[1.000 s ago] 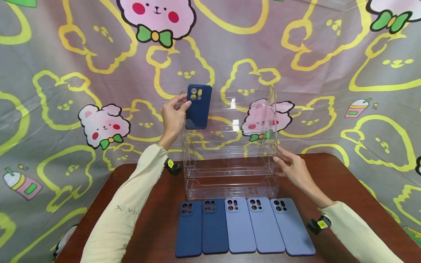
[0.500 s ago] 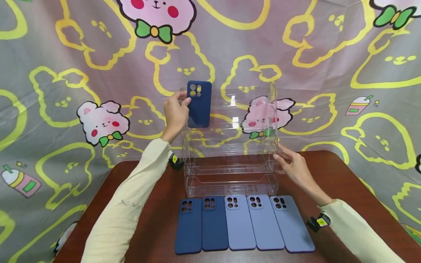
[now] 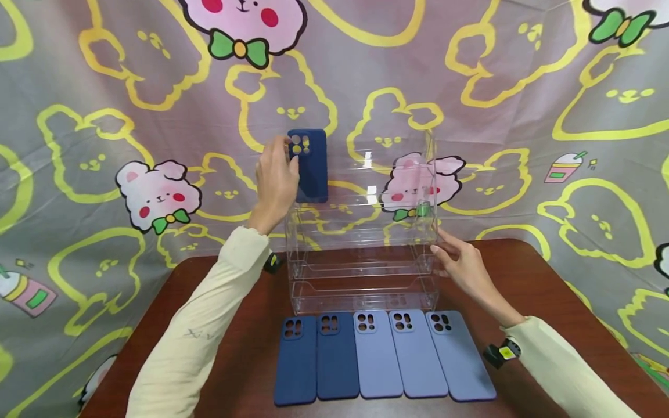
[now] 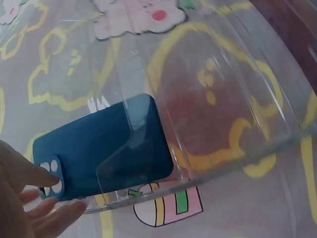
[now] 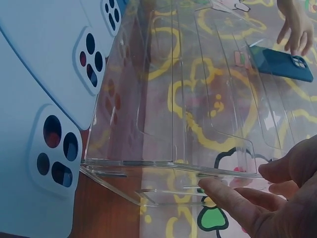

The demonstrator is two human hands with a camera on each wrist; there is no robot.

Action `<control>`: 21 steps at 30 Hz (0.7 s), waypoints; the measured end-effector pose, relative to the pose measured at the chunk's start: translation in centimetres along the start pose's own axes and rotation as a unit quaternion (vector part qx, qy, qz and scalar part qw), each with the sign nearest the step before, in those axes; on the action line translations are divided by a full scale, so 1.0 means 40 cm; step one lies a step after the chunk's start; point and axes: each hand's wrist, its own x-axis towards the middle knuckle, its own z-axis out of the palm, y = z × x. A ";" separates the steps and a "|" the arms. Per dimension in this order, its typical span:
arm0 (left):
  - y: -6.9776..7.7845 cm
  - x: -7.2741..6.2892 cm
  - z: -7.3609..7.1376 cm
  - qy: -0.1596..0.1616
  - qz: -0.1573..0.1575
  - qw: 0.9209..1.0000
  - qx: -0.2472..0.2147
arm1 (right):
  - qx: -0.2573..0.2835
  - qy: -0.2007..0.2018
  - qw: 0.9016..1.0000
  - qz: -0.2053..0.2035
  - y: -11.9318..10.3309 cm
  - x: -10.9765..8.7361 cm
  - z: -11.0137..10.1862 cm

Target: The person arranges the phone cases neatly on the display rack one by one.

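Note:
A dark blue phone case with camera cutouts stands upright in the top tier of a clear tiered display rack, at its left end. My left hand is at the case's left edge, fingers fairly straight. In the left wrist view, its thumb overlaps the cutouts of the case, while the other fingers lie outside the rack's side wall. My right hand holds the rack's right side; the right wrist view shows thumb and index finger on either side of the clear wall's edge.
Several phone cases lie in a row in front of the rack: dark blue ones on the left, lighter blue-grey ones to the right. Everything stands on a brown wooden table. A cartoon-printed cloth hangs behind.
My left hand has loosened from pinching the case, its fingers straightening and shifting to the case's left edge. The case has settled slightly more upright. The right hand stays on the rack.

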 end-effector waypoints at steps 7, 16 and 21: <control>-0.021 0.004 0.010 0.051 0.055 0.997 0.012 | -0.001 -0.002 1.000 0.001 0.001 0.000 0.001; -0.063 -0.002 0.000 0.044 0.010 0.992 -0.118 | 0.012 -0.001 1.000 -0.004 -0.003 0.000 -0.002; -0.090 -0.015 -0.010 0.036 -0.030 0.979 -0.199 | 0.013 0.000 1.000 -0.009 -0.001 0.001 -0.001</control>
